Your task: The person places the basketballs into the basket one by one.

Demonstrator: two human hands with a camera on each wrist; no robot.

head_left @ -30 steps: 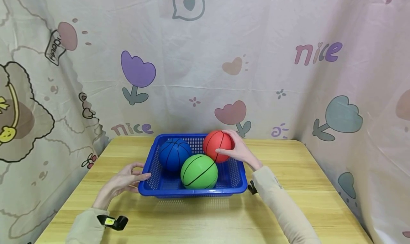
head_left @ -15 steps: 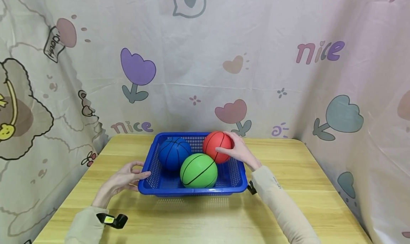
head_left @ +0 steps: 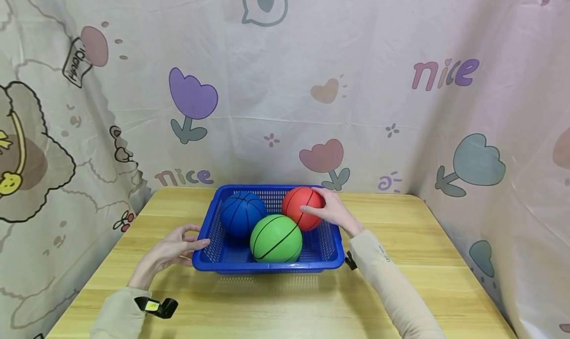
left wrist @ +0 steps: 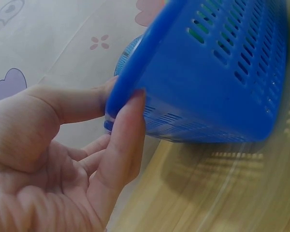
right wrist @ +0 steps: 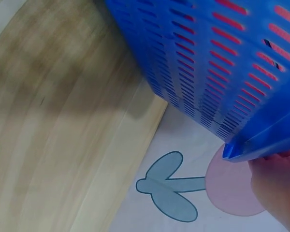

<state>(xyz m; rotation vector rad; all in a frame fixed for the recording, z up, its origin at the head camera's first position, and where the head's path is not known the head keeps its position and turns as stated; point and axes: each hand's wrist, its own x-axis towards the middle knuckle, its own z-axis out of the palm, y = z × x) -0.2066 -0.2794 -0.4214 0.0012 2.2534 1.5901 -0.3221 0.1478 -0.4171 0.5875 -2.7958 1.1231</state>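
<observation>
A blue plastic basket [head_left: 267, 266] with perforated walls holds a blue toy basketball [head_left: 242, 214], a green toy basketball [head_left: 276, 238] and a red toy basketball [head_left: 299, 208]. My left hand [head_left: 175, 247] pinches the basket's left rim; in the left wrist view the thumb and a finger lie on either side of that rim [left wrist: 135, 65]. At the back right corner, my right hand [head_left: 331, 210] grips the red basketball, thumb on its near side and fingers over its top right. Red shows through the slots in the right wrist view, where only part of the right hand [right wrist: 278, 186] appears.
The basket stands on a light wooden table [head_left: 276, 309], close to its back edge. Behind and at both sides hangs a pale printed curtain [head_left: 267, 81]. Black wrist cameras [head_left: 162, 308] are strapped over both beige sleeves.
The red basketball has sunk slightly lower in the basket, and the fingers of my right hand have come down with it. My left hand stays at the rim.
</observation>
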